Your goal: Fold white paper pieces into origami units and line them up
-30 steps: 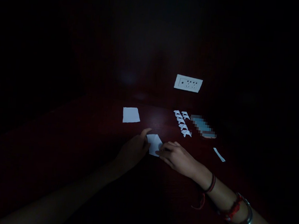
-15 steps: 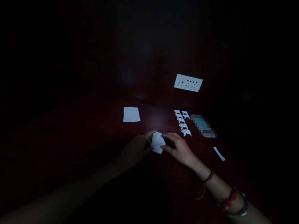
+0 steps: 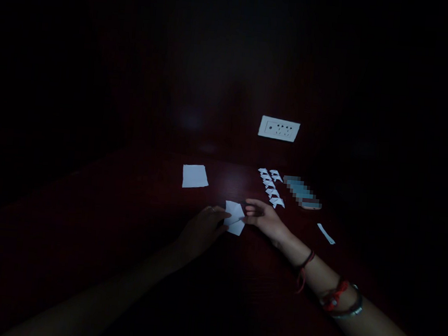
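Observation:
A small sheet of folded white paper [image 3: 235,226] lies at the centre, a crease line running across it. My left hand [image 3: 201,231], dim in the shadow, grips its left edge, with a finger on top and the thumb at the lower side. To the right, my right hand [image 3: 266,221] has its fingers apart, off the sheet. Its thumb tip reaches the paper's right corner; whether it presses there I cannot tell. Several small folded paper pieces [image 3: 272,192] stand in two rows beyond my right hand.
A stack of square white paper [image 3: 195,177] lies back left on the dark red table [image 3: 274,308]. At the right are a phone [image 3: 302,192], its screen blurred, and a narrow white paper strip [image 3: 325,234]. A white socket plate [image 3: 279,129] is on the wall behind.
The fingers of my right hand have come off the paper's edge and spread. The paper's upper left corner now points outward, and my left fingers lie further over the sheet. The view has tilted slightly.

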Motion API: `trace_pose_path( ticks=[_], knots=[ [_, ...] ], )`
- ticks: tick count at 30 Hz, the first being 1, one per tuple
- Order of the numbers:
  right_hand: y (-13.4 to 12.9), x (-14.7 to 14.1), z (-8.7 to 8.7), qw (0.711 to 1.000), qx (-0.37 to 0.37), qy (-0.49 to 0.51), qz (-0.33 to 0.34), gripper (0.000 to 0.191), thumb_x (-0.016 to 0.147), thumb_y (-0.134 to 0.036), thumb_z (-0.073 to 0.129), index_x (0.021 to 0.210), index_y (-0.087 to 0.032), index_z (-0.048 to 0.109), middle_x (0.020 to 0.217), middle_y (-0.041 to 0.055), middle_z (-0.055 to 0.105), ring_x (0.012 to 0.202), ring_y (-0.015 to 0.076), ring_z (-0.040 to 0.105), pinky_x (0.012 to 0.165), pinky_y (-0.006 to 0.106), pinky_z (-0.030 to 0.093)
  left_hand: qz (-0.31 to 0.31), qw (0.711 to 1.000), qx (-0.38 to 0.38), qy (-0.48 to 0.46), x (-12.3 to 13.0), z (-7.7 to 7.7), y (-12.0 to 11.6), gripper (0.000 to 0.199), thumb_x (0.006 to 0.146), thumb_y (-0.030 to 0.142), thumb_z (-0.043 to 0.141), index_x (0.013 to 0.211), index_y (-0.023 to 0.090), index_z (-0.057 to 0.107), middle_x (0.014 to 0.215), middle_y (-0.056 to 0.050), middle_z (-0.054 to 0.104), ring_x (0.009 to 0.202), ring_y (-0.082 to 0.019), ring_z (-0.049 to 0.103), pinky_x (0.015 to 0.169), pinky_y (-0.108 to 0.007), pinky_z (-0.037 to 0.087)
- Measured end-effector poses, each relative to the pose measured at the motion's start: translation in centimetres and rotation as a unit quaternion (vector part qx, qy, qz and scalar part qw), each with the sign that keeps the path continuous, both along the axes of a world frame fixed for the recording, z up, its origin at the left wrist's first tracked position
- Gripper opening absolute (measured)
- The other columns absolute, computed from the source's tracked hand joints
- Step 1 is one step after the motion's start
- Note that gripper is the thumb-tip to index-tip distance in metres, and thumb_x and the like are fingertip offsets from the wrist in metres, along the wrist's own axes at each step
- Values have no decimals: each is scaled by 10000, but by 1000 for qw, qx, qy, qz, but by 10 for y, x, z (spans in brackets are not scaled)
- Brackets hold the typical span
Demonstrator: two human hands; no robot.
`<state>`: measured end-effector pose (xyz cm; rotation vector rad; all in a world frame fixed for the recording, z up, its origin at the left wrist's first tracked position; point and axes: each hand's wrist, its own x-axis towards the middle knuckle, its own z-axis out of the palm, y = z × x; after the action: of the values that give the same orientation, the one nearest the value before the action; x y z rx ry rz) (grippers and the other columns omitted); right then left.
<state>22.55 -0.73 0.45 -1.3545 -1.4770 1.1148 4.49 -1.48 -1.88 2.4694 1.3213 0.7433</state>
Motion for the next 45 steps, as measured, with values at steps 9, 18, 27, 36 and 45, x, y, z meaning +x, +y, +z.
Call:
trace_pose_path(
  ticks=[9,18,27,36,45],
  knots=[
    [6,-9,1,1000,6,-23,-14,491,564,7,589,1031,-121,503,744,20,596,625,110,569,609,256,489,25,1000,3,10,-1,10,-7,167,743,252,532,908,223,533,953,-10,531,901,-189,475,753,-305,381],
    [-7,-8,-9,967,170,-186,31,351,597,-49,578,909,-209,604,787,-6,578,728,123,528,743,276,417,41,999,6,17,-2,10,-8,144,728,286,546,845,208,512,887,-14,516,854,-198,473,686,-290,380],
    [-14,-3,-12,904,275,-315,91,272,748,-106,475,964,-216,598,930,46,563,889,161,500,785,307,379,36,999,29,14,-3,7,-8,139,752,262,521,877,205,503,917,-17,501,866,-192,458,723,-291,383],
    [-14,-8,-13,903,282,-308,100,357,726,-41,444,997,-221,590,929,41,559,896,160,489,774,289,370,33,998,47,33,0,5,-5,216,759,196,507,974,193,496,967,-34,502,898,-198,455,773,-324,381],
    [-11,-7,-11,944,228,-220,90,418,678,-24,452,1048,-184,563,866,30,573,771,122,522,729,241,408,42,994,90,52,1,-1,-6,242,775,213,503,1015,178,497,1002,-47,484,923,-204,451,773,-331,393]
  ],
)
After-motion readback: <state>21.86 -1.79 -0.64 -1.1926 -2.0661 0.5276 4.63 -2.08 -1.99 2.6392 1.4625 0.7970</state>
